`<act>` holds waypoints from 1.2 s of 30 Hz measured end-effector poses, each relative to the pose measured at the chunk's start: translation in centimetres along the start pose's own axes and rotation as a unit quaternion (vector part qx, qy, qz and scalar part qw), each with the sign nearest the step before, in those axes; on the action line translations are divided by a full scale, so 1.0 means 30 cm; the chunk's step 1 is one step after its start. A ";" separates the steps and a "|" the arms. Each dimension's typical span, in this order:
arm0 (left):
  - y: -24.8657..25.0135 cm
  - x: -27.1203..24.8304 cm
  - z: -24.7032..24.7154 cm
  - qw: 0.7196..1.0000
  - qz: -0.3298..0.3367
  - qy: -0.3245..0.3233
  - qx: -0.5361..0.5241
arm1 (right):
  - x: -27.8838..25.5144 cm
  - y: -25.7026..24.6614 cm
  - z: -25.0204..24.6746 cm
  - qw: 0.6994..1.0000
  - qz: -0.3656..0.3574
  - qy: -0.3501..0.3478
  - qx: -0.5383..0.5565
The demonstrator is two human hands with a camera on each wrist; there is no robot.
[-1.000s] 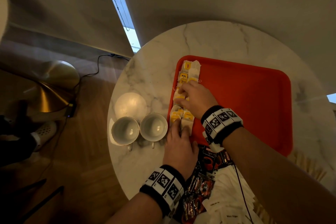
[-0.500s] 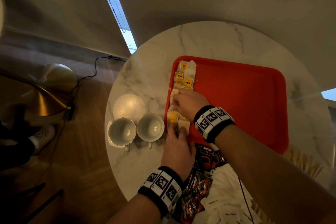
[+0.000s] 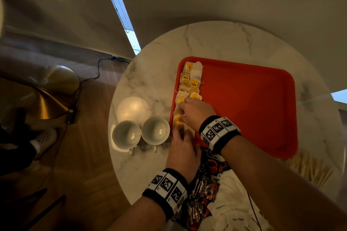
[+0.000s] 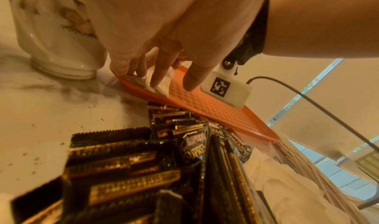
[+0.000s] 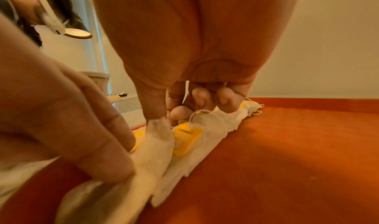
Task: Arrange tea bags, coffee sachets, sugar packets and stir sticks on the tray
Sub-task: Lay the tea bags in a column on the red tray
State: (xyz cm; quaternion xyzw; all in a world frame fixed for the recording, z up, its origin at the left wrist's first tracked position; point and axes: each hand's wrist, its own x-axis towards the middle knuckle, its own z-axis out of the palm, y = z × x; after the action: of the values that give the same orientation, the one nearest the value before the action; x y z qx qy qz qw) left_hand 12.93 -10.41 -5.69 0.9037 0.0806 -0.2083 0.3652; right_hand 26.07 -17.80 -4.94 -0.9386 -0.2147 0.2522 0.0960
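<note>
A red tray (image 3: 244, 103) lies on the round marble table (image 3: 216, 43). A double row of tea bags (image 3: 190, 80) with yellow tags runs along its left edge. My right hand (image 3: 181, 116) is over the near part of the row; thumb and forefinger pinch the raised top of a tea bag (image 5: 160, 130), the other fingers curled. My left hand (image 3: 180, 131) is at the tray's near left corner, its straight fingers (image 4: 157, 80) pressing on the white tea bags (image 4: 164, 86) there. Coffee sachets (image 3: 204, 189), sugar packets (image 3: 234, 210) and stir sticks (image 3: 309, 170) lie off the tray.
Two empty cups (image 3: 126, 134) (image 3: 155, 130) and a white saucer (image 3: 133, 108) stand left of the tray, one cup (image 4: 57, 32) close beside my left hand. The tray's middle and right (image 5: 287, 162) hold nothing. The table edge is just left of the cups.
My right hand has slid nearer along the tea bag row, towards my left hand, uncovering more bags behind it. The left hand stays at the tray's near corner.
</note>
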 end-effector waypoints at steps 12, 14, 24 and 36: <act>0.024 0.001 -0.010 0.996 0.035 0.034 0.075 | -0.027 0.141 -0.022 0.940 0.245 0.114 0.207; 0.033 0.008 -0.017 0.995 0.027 -0.008 0.095 | -0.004 0.136 0.003 0.928 0.250 0.094 0.259; 0.052 0.026 -0.031 0.991 0.005 -0.024 0.130 | -0.005 0.177 0.036 0.890 0.280 0.087 0.349; 0.069 0.054 -0.031 0.990 0.039 -0.005 0.133 | 0.075 0.221 -0.004 0.870 0.281 0.149 0.378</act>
State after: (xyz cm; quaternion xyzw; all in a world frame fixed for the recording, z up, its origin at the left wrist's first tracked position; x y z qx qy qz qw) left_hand 15.29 -11.26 -4.51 0.9455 0.0151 -0.2077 0.2503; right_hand 30.23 -22.69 -7.71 -0.8778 0.1864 0.1878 0.3993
